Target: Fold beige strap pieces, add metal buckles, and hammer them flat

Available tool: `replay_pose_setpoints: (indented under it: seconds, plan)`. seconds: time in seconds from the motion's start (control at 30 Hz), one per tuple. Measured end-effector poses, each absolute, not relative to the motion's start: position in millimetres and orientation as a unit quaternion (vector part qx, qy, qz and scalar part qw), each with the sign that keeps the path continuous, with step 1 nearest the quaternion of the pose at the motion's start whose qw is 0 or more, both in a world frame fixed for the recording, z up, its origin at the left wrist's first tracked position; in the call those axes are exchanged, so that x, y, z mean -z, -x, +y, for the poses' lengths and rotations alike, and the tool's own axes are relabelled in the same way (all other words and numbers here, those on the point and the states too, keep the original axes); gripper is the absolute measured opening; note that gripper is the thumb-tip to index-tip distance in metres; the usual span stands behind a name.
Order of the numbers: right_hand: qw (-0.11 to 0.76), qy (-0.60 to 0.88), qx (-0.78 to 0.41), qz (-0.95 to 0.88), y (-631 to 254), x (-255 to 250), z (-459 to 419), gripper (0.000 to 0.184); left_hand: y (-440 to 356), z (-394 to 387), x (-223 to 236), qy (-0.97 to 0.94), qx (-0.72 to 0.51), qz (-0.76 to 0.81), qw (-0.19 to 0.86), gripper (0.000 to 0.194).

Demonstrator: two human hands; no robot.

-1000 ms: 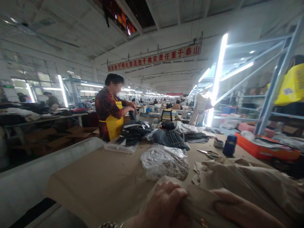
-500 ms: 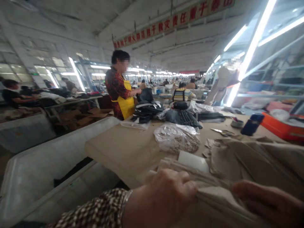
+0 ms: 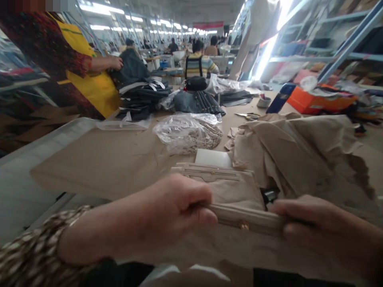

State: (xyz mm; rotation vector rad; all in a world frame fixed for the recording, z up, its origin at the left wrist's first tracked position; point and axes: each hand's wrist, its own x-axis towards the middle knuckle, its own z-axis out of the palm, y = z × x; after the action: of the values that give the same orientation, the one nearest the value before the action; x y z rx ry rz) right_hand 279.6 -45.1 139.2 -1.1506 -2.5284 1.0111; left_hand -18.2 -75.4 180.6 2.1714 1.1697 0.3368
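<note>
A garment (image 3: 248,218) runs between the left fingers (image 3: 200,193) and the right fingers (image 3: 295,209). Beyond, on the worktop (image 3: 89,159), a plastic bag (image 3: 182,131) lies left of a fabric heap (image 3: 299,143), scissors (image 3: 251,116) behind the heap, a fabric stack (image 3: 143,97) behind and left of the bag.

One left hand (image 3: 182,199), 6 o'clock; one right hand (image 3: 317,227), 4. One pair of scissors (image 3: 253,116), one orange box (image 3: 308,101), both 2. One yellow apron (image 3: 94,91), 10. One striped top (image 3: 195,65), 12. Dark stack (image 3: 143,97), 11: pieces uncountable.
</note>
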Motion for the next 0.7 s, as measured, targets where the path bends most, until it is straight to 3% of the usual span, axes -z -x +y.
replay_pose_setpoints:
  seconds: [0.1, 0.33, 0.7]
  plan:
    - [0.049, 0.391, -0.330, -0.858, -266, -108, 0, 0.042, 22, -33, -148, -0.797, -0.072, 0.488, 0.348, 0.029]
    - [-0.007, 0.390, -0.052, -0.920, -243, -30, 51, 0.038, 13, 17, -57, -0.796, 0.062, 0.581, 0.160, 0.037]
    - [-0.081, 0.417, -0.052, -0.904, -236, -34, 62, 0.038, 16, 33, -52, -0.780, 0.081, 0.590, 0.193, 0.041]
